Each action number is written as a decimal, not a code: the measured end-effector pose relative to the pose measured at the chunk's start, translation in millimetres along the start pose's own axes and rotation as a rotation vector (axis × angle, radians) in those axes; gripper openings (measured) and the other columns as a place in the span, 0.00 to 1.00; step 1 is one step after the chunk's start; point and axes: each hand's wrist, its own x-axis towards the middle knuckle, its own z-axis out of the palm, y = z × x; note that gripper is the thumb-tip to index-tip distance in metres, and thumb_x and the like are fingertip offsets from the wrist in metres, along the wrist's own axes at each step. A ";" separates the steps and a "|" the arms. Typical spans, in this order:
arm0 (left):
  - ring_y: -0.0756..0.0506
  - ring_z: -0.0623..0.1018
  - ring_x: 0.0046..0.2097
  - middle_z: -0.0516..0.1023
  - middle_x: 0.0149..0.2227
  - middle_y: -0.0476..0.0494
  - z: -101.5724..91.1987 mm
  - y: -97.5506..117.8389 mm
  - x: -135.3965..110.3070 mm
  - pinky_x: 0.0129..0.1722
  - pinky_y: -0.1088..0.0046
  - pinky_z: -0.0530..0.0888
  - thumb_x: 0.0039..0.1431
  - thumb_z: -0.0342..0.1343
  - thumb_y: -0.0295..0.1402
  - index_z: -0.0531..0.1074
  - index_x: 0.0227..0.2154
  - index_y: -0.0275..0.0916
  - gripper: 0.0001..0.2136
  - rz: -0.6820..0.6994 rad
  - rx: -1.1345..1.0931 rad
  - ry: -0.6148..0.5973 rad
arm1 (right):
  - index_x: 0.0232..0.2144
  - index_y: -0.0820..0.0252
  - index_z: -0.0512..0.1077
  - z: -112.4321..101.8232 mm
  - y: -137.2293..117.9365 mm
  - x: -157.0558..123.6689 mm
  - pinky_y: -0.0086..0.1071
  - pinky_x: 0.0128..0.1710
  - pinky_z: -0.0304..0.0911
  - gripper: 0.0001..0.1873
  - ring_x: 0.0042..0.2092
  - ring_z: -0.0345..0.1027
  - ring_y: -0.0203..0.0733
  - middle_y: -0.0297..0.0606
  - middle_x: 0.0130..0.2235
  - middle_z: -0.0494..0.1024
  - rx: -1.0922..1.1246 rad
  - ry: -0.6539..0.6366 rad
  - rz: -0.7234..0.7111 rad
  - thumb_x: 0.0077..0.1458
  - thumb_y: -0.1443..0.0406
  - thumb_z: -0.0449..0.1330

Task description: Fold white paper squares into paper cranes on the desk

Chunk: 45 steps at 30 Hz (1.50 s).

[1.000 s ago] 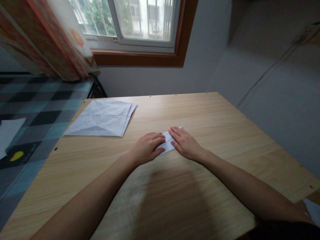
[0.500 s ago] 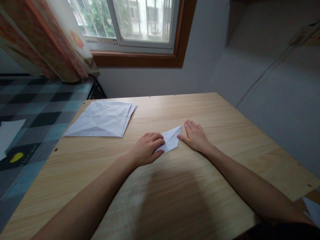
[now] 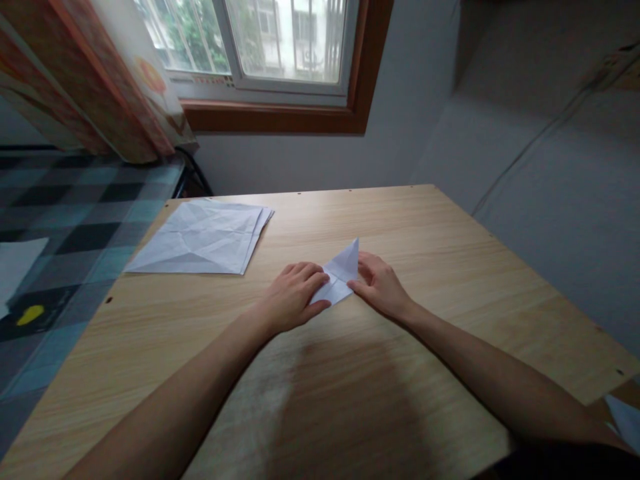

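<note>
A small folded piece of white paper [image 3: 340, 283] lies on the wooden table in front of me. My left hand [image 3: 299, 297] holds its left end down, fingers over the top and thumb along the near edge. At the right end, a pointed flap of the paper stands raised. My right hand [image 3: 379, 283] grips that end, with the thumb on the near side and the curled fingers behind the flap. The fingertips of that hand are partly hidden by the paper.
Creased white paper sheets [image 3: 200, 237] are stacked at the table's back left. The wooden table [image 3: 450, 267] reaches toward the wall and window [image 3: 290, 47]. To the left is a checked cloth surface [image 3: 95, 200] with another white paper [image 3: 20, 267]. A curtain [image 3: 100, 80] hangs above it.
My right hand has gone from lying flat beside the paper to gripping its right end, fingers curled. The paper's tip now stands up. My left hand has stayed in place.
</note>
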 end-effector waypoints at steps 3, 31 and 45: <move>0.33 0.72 0.55 0.70 0.53 0.31 5.3 -3.5 -1.3 0.52 0.51 0.70 0.56 0.60 0.53 0.64 0.51 0.38 0.28 -0.090 -0.045 0.132 | 0.54 0.59 0.72 3.5 -4.9 -4.6 0.50 0.62 0.61 0.21 0.60 0.67 0.49 0.46 0.56 0.77 -0.021 -0.093 -0.212 0.59 0.70 0.55; 0.36 0.75 0.53 0.74 0.52 0.35 -7.8 7.3 0.4 0.55 0.53 0.68 0.59 0.57 0.52 0.72 0.47 0.39 0.23 0.117 0.018 -0.064 | 0.61 0.63 0.66 -4.2 0.8 0.6 0.57 0.66 0.48 0.24 0.68 0.53 0.57 0.51 0.67 0.63 -0.446 -0.111 0.166 0.65 0.64 0.49; 0.43 0.75 0.37 0.76 0.34 0.44 -1.4 2.8 -0.6 0.40 0.65 0.71 0.65 0.52 0.36 0.69 0.37 0.39 0.06 0.002 -0.124 0.131 | 0.42 0.58 0.79 -8.5 6.8 -1.3 0.51 0.59 0.59 0.13 0.56 0.70 0.51 0.44 0.49 0.81 -0.100 -0.111 -0.214 0.58 0.66 0.56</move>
